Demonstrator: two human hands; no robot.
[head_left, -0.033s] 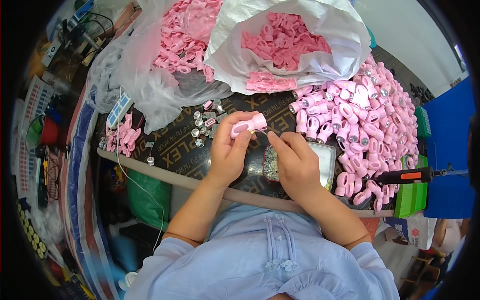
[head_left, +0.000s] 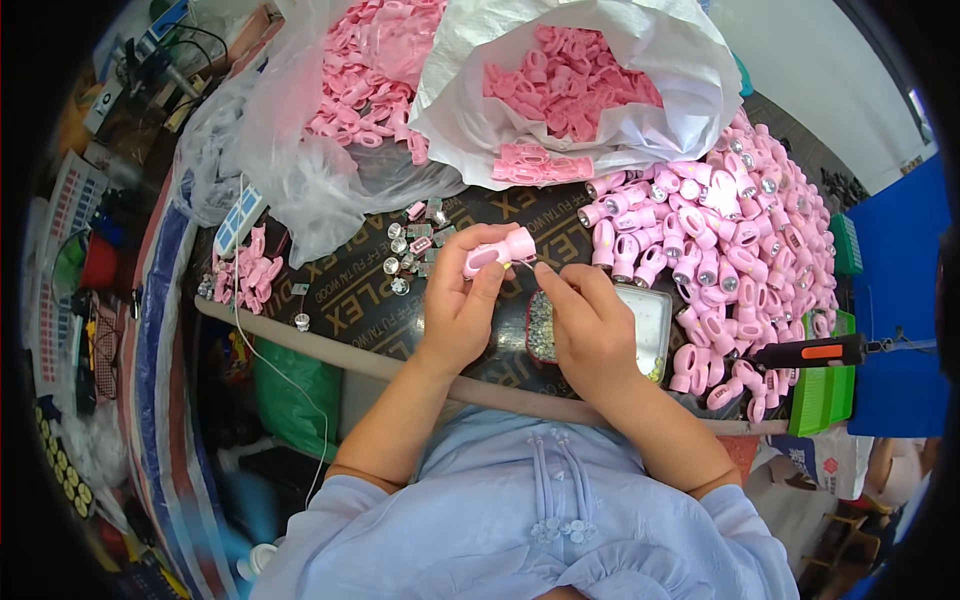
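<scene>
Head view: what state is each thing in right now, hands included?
Left hand: closed around the pink casing.
Pink casing: held, wide end pointing right.
Right hand: fingers curled beside the casing; grip unclear.
White sack: open, pink parts inside.
Pink flashlights: heaped loosely.
Metal tray: open, partly hidden by the right hand.
Black-and-orange tool: not held.

This is a small assembly workshop: finished-looking pink flashlights point(head_left: 765, 240) heap up on a dark plywood bench point(head_left: 360, 310), near a white sack point(head_left: 695, 55) of loose plastic shells point(head_left: 570, 85), tiny metal parts point(head_left: 541, 328) and a corded electric screwdriver point(head_left: 815, 352).
</scene>
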